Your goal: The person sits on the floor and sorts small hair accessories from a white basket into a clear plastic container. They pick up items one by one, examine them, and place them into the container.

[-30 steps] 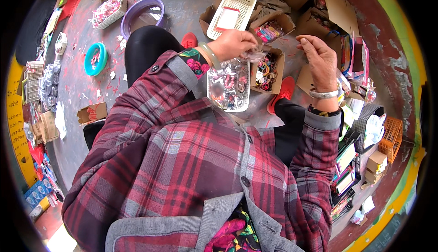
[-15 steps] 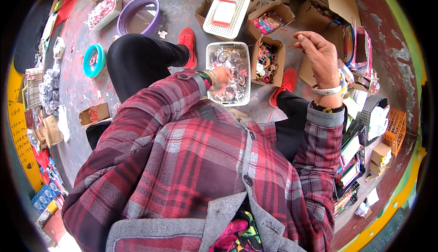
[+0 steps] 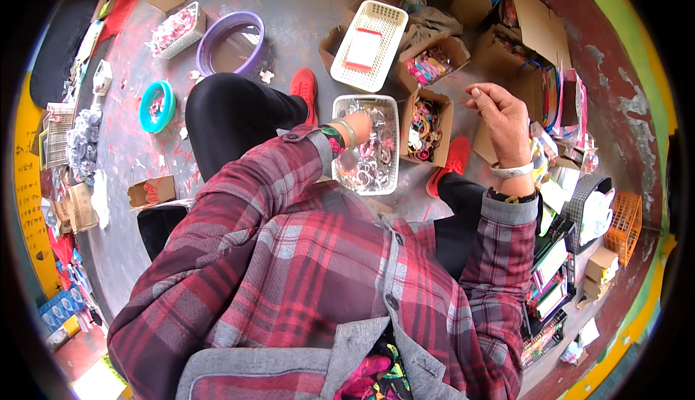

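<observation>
A white plastic basket [image 3: 397,150] stands on the floor between my feet, full of loops and small trinkets, some looking like clear plastic packets. My left hand [image 3: 357,126] reaches into its upper part, fingers pointing down and hidden among the contents. To the right, my right hand [image 3: 499,114] is raised beside the cardboard boxes. Its thumb and fingertips pinch a thin red strand [image 3: 465,102], too fine to make out fully. Just right of the basket, a cardboard box [image 3: 441,139] holds colourful bands.
Beyond the basket lies a cream basket [image 3: 399,27] with a red-edged white card. Another box [image 3: 463,51] holds pink bands. Purple [image 3: 206,38] and teal [image 3: 170,103] basins sit at left. Open cartons and an orange crate [image 3: 624,226] line the right wall.
The view has shifted, so the floor things sit lower. My left hand has gone deeper into the basket's upper part. My right hand keeps its pinch, a little lower in view.
</observation>
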